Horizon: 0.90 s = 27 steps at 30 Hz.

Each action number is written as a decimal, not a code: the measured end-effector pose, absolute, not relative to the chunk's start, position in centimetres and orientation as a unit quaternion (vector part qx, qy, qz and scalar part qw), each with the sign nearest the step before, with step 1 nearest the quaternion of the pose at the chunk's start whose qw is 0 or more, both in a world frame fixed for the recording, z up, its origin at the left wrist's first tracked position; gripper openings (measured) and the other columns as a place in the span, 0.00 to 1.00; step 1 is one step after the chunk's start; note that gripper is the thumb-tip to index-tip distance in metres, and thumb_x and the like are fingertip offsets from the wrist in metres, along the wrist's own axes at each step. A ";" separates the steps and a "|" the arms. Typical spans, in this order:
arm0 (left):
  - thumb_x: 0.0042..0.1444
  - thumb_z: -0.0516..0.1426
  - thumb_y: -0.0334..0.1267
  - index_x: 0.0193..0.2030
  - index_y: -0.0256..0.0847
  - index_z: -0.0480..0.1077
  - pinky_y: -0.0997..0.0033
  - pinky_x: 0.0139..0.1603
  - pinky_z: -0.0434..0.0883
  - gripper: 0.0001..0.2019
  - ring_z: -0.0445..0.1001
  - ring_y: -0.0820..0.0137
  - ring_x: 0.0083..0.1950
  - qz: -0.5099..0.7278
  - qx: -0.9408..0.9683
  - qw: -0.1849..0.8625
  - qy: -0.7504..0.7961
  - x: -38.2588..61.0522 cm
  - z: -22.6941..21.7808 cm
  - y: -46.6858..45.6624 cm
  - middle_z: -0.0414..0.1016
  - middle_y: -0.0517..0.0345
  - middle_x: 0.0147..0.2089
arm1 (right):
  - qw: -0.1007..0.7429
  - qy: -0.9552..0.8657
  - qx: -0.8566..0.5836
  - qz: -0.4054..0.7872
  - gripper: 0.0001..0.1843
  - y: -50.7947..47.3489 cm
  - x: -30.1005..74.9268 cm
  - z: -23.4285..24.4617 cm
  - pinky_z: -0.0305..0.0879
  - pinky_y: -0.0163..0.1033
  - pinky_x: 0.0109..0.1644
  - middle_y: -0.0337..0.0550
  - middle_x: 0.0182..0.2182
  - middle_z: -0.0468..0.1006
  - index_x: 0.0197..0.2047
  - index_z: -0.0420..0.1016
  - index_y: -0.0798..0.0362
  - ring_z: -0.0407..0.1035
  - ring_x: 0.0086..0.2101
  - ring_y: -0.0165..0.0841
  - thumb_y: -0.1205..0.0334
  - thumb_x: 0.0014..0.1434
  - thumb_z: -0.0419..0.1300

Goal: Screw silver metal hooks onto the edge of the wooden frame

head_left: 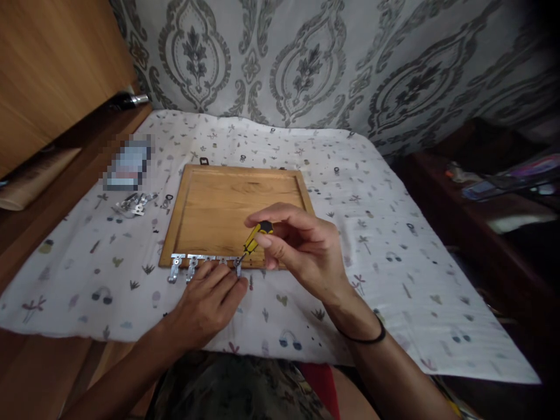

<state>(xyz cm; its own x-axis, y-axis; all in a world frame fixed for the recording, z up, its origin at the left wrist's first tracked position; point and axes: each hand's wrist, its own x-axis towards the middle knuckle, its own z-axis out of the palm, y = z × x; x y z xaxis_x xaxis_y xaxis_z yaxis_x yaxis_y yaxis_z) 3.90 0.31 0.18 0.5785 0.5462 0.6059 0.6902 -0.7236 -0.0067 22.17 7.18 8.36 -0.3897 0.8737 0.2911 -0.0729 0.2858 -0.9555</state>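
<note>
My right hand (306,245) grips a small yellow-and-black screwdriver (252,238) between thumb and fingers. The screwdriver slants down to the left, its tip at a metal hook (238,272) on the near edge of a framed wooden board (219,204). Bent over that same edge, my left hand (212,300) has its fingers closed together against the hook; the fingertips are partly hidden. Along the edge to the left runs a row of similar silver hooks (175,269), some of them covered by my left hand.
A small pile of loose metal hooks (136,204) lies left of the board, below a blurred-out phone-like object (129,165). The patterned white cloth (359,280) covers the surface. Wooden furniture (61,70) stands on the left, with a patterned wall (301,64) behind.
</note>
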 end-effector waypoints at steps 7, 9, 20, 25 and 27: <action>0.66 0.53 0.25 0.43 0.30 0.74 0.56 0.48 0.66 0.07 0.70 0.61 0.40 -0.298 -0.879 0.123 -0.351 3.9 0.3 0.3 0.76 0.51 0.34 | 0.460 -0.633 -0.288 0.552 0.14 7.2 21.9 8.5 0.70 0.27 0.22 0.39 0.36 0.82 0.44 0.76 0.52 0.68 0.20 0.21 0.55 0.59 0.71; 0.66 0.53 0.26 0.43 0.31 0.74 0.56 0.48 0.66 0.08 0.70 0.61 0.40 -0.296 -0.879 0.123 -0.353 3.8 0.3 0.3 0.76 0.51 0.34 | 0.444 -0.649 -0.281 0.550 0.14 7.3 22.2 8.5 0.74 0.29 0.26 0.40 0.38 0.82 0.51 0.78 0.51 0.71 0.22 0.22 0.57 0.63 0.68; 0.66 0.52 0.25 0.44 0.31 0.74 0.57 0.51 0.68 0.09 0.71 0.62 0.40 -0.302 -0.876 0.127 -0.353 3.9 0.4 0.4 0.76 0.51 0.35 | 0.478 -0.613 -0.278 0.565 0.15 7.3 21.2 8.3 0.66 0.26 0.18 0.38 0.34 0.82 0.35 0.72 0.52 0.66 0.17 0.20 0.57 0.56 0.74; 0.67 0.52 0.25 0.42 0.31 0.73 0.57 0.49 0.67 0.09 0.70 0.62 0.39 -0.306 -0.876 0.125 -0.350 3.9 0.5 0.3 0.75 0.51 0.33 | 0.438 -0.650 -0.286 0.551 0.15 7.3 22.0 8.6 0.73 0.30 0.25 0.41 0.39 0.82 0.50 0.78 0.52 0.70 0.21 0.22 0.55 0.62 0.68; 0.67 0.52 0.25 0.42 0.31 0.73 0.57 0.49 0.67 0.09 0.70 0.62 0.39 -0.310 -0.876 0.122 -0.350 3.9 0.5 0.3 0.75 0.51 0.33 | 0.436 -0.660 -0.290 0.539 0.14 7.3 22.1 8.7 0.72 0.30 0.24 0.42 0.38 0.82 0.50 0.79 0.52 0.70 0.20 0.22 0.56 0.63 0.68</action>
